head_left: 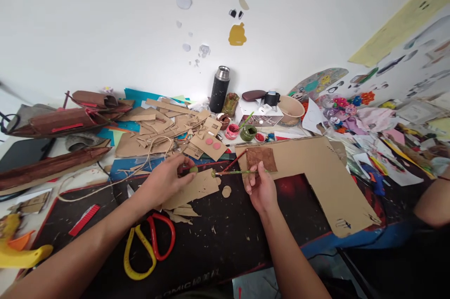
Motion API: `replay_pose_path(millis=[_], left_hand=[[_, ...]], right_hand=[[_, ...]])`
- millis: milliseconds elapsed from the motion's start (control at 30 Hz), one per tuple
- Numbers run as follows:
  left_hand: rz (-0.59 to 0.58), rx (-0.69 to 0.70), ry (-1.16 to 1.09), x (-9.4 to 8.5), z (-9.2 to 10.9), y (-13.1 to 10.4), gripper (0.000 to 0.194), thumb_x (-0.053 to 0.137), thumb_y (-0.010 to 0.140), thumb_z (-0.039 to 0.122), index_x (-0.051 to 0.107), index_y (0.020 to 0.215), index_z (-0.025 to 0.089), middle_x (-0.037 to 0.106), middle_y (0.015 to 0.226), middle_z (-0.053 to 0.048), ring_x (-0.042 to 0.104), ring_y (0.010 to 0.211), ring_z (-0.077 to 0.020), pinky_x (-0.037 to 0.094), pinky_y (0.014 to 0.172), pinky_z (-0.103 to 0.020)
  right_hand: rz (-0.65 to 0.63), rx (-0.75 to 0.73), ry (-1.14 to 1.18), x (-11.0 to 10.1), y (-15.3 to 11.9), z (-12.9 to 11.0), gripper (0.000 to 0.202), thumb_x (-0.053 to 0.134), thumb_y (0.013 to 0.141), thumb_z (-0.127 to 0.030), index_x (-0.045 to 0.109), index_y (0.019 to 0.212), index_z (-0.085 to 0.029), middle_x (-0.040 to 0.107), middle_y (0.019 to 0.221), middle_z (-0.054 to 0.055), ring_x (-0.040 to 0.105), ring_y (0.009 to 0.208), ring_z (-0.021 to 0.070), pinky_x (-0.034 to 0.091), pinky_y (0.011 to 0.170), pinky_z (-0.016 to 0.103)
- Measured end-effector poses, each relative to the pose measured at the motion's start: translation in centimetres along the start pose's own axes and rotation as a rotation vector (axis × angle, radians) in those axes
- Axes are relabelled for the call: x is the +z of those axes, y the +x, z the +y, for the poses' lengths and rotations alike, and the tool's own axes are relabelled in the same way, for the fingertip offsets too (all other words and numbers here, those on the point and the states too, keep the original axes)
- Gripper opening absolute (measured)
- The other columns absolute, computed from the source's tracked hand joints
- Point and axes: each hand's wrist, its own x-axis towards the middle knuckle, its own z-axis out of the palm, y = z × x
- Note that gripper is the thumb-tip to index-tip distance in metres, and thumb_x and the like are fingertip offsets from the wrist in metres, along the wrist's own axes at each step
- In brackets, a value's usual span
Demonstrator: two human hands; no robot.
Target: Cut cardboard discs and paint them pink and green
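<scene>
In my right hand (263, 189) is a slim paintbrush (234, 172), its green-coated tip pointing left over a cardboard piece (200, 189). My left hand (170, 179) has thumb and fingers closed around a small green-painted disc (193, 169) above the same cardboard. Two plain round cardboard discs (227, 191) lie overlapping on the dark mat between the hands. Behind my right hand a brown-painted square (262, 159) rests on a large cardboard sheet (302, 156), with a second brush (234, 162) leaning beside it. Two pink discs (213, 143) sit on cardboard farther back.
Open paint jars, green (248, 133) and pink (232, 131), stand near a black flask (220, 89). Scissors (149, 245) lie near the front left, a yellow glue gun (24, 247) at far left. Cardboard scraps (165, 121) pile behind. Another person's arm (434, 200) shows at right.
</scene>
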Motion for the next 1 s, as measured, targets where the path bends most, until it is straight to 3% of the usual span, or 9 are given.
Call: replay_pose_path(millis=[133,367,733,1000], left_hand=[[0.038,0.050,0.120,-0.4,0.0,3.0,0.030,0.060,0.091,0.049,0.066,0.100,0.022,0.067,0.100,-0.007,0.064,0.085,-0.0250,0.050,0.075,-0.036],[0.092,0.038,0.235,1.1,-1.0,7.5,0.025,0.059,0.090,0.042,0.065,0.102,0.020,0.067,0.110,-0.011,0.067,0.098,-0.0297,0.053,0.085,-0.040],[0.065,0.057,0.199,1.9,-2.0,8.2,0.030,0.057,0.091,0.039,0.068,0.112,0.019,0.066,0.112,-0.010,0.067,0.098,-0.0273,0.054,0.087,-0.038],[0.103,0.067,0.108,1.2,-1.8,7.5,0.037,0.055,0.093,0.050,0.065,0.110,0.019,0.066,0.104,-0.009,0.063,0.094,-0.0264,0.050,0.086,-0.038]], right_hand=[[-0.003,0.020,0.027,-0.3,-0.2,0.2,0.051,0.090,0.072,-0.064,0.068,0.073,-0.018,0.049,0.043,-0.008,0.046,0.031,0.0090,0.033,0.029,0.018],[-0.035,0.007,0.025,-0.6,-0.3,0.5,0.050,0.088,0.075,-0.064,0.069,0.073,-0.018,0.050,0.042,-0.007,0.048,0.030,0.0103,0.033,0.029,0.018],[-0.057,-0.006,0.004,-0.3,-0.6,0.5,0.048,0.086,0.078,-0.063,0.069,0.073,-0.018,0.052,0.043,-0.007,0.051,0.032,0.0112,0.035,0.030,0.019],[-0.057,-0.003,-0.002,-0.4,-0.6,0.6,0.049,0.085,0.079,-0.064,0.069,0.074,-0.018,0.052,0.044,-0.006,0.052,0.032,0.0118,0.036,0.029,0.019]])
